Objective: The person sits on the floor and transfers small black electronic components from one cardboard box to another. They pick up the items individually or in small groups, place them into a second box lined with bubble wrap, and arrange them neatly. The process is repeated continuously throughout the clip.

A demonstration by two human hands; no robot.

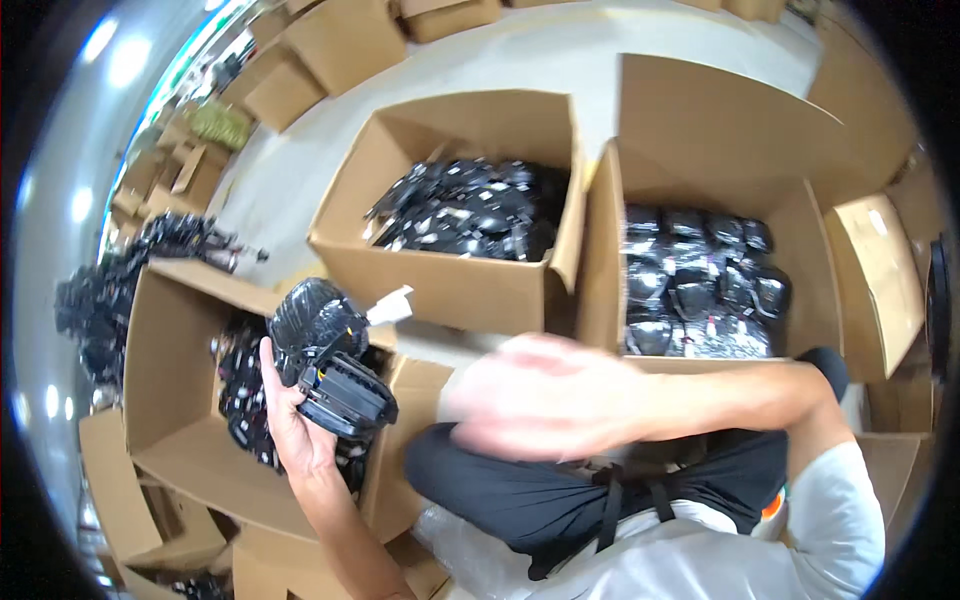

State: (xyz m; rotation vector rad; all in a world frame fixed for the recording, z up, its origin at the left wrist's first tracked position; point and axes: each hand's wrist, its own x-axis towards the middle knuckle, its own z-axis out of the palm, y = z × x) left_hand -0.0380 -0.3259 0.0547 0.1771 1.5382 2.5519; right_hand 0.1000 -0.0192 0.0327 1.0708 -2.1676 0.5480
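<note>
My left hand is closed around a black plastic assembly, held up above an open carton on the left. One end of the assembly is a rounded shell with a glossy, film-like shine; the other is a ribbed black block. A white tag sticks out from its side. I cannot make out its exact kind. Loose black parts lie in the carton under it. My right hand hovers in front of my lap, to the right of the assembly, smeared by motion. Its fingers cannot be read.
A middle carton holds a heap of black parts. In the right carton, film-wrapped rounded black pieces sit in rows. More black parts are piled behind the left carton. Other cartons stand along the far floor.
</note>
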